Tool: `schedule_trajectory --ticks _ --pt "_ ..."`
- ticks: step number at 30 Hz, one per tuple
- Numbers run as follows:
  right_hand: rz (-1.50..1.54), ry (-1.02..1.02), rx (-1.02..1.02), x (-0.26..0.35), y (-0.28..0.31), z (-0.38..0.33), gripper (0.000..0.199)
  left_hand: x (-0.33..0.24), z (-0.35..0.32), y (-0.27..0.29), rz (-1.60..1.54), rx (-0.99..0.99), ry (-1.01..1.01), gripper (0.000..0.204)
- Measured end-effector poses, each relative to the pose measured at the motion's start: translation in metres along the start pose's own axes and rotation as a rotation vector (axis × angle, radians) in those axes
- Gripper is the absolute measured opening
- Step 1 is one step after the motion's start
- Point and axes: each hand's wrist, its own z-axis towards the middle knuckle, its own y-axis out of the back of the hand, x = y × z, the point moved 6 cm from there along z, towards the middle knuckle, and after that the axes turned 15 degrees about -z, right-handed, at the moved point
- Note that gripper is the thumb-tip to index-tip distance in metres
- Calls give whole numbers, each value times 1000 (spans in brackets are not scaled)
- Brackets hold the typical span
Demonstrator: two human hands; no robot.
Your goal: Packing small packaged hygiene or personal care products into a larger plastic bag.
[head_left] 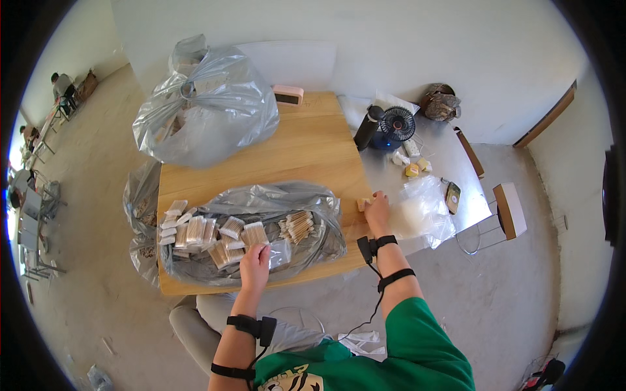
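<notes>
Wooden table (pixel 313 153), swab bundles (pixel 255 234) (hands (pixel 254 266) (pixel 377 214) close)

A plain white wall (pixel 391 39) is seen behind the far edge of the wooden table (pixel 319 143), and a pale panel (pixel 300 62) is stood between the two. Just beside the table's right edge, a silver-topped side table (pixel 450 171) is placed; past it, the room is closed by a right-hand wall (pixel 577 189), with a narrow brown strip (pixel 546 117) seen low down near the corner. The grey floor (pixel 495 306) is spread all around. Well beyond the table's left edge, grey desks (pixel 30 203) are lined up, edged by bright light whose source is cut off.
</notes>
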Motion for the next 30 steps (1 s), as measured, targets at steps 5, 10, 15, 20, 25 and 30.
schedule_trajectory --ticks 5,10,15,20,25,30 --pt "785 -86 354 41 42 -50 24 -1 5 -25 -247 77 171 16" --pt "1451 -141 553 89 70 -153 28 -9 -1 -61 -348 191 246 14" --pt "1181 -310 542 48 60 -159 35 -1 -9 -66 -330 201 157 14" --pt "974 -532 213 -37 30 -120 34 28 9 -22 -122 40 225 16" --pt "235 -452 370 -35 38 -112 40 32 17 15 31 -42 124 15" --pt "-175 58 154 3 68 -104 44 26 25 37 210 -94 21 10"
